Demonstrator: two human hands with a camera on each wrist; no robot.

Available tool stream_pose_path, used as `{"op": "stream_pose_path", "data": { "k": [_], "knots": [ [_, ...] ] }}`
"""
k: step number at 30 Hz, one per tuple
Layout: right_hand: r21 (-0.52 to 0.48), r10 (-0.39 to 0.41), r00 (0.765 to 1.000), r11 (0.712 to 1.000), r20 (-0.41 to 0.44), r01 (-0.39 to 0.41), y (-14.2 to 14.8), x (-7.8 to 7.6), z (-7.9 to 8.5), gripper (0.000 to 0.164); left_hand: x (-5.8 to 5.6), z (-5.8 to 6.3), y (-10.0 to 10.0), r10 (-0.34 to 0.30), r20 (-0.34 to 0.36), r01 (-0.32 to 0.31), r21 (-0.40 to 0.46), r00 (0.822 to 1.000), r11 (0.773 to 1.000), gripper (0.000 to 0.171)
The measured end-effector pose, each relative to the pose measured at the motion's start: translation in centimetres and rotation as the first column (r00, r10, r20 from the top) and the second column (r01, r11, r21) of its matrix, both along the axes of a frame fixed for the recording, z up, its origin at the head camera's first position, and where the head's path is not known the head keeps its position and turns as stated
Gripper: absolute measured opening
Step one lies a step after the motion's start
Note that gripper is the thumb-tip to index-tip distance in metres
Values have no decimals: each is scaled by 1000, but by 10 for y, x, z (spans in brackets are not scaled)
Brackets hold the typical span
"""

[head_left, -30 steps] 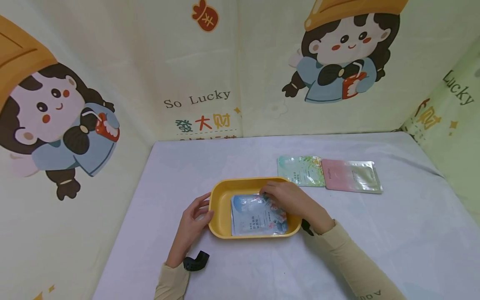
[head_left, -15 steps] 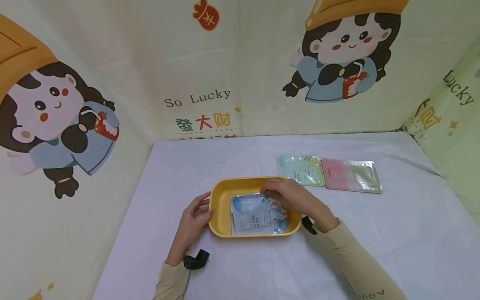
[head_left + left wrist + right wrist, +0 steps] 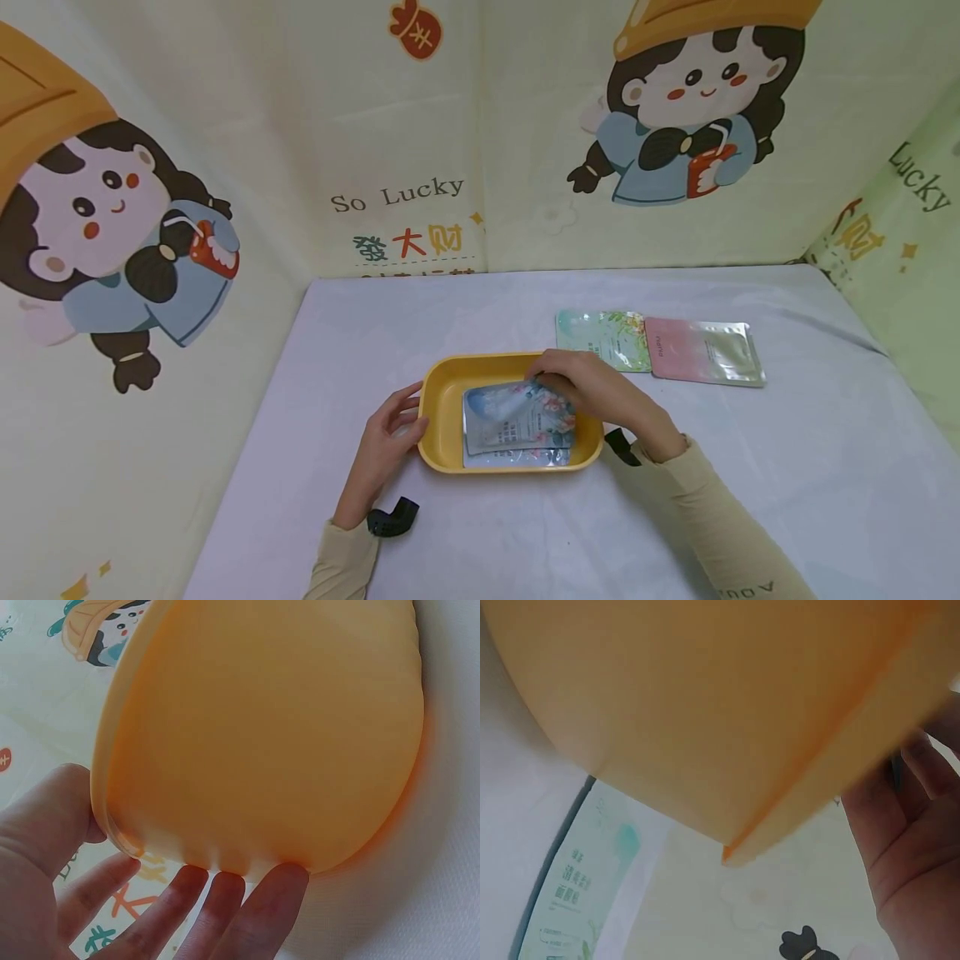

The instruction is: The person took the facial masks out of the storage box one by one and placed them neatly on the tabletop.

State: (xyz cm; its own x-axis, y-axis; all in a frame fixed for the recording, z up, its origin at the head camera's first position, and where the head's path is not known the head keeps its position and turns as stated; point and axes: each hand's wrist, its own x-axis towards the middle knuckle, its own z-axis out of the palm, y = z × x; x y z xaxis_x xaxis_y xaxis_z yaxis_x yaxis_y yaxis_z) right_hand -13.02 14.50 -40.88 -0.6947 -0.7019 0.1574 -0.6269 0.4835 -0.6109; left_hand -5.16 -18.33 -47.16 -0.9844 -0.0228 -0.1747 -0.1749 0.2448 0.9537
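A yellow tray [image 3: 442,414] stands on the white-covered table, holding a blue floral sheet mask packet [image 3: 517,415] above another blue packet [image 3: 517,457]. My right hand [image 3: 596,396] reaches over the tray's far right rim and pinches the upper packet by its far right corner, lifting that edge; the fingertips are partly hidden. My left hand [image 3: 381,450] is at the tray's left end. In the left wrist view, its fairly straight fingers [image 3: 259,915] touch the tray's outer wall [image 3: 262,750], with the thumb by the rim.
Behind the tray lie a green floral mask packet [image 3: 603,337] and a pink-and-silver packet [image 3: 705,352], edge to edge. A printed cloth [image 3: 525,208] hangs at the back and sides of the table. Each wrist wears a black camera mount [image 3: 393,517].
My right hand has drawn the upper blue packet up and away from the lower one, whose near edge now shows. The left hand and the tray stay in place.
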Motion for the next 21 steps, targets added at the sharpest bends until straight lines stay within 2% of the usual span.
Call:
{"op": "stream_pose_path", "data": {
  "k": [6, 13, 21],
  "knots": [
    [-37, -9, 998, 999, -57, 7, 6, -2, 4, 16, 1, 1, 0, -13, 4, 13, 14, 1000, 1000, 50],
    [-72, -29, 999, 997, -33, 27, 15, -4, 16, 19, 0, 2, -1, -12, 4, 12, 3, 1000, 1000, 51],
    [-72, -76, 994, 995, -82, 71, 27, -7, 24, 20, -1, 1, -1, -13, -8, 13, 15, 1000, 1000, 51]
  ]
}}
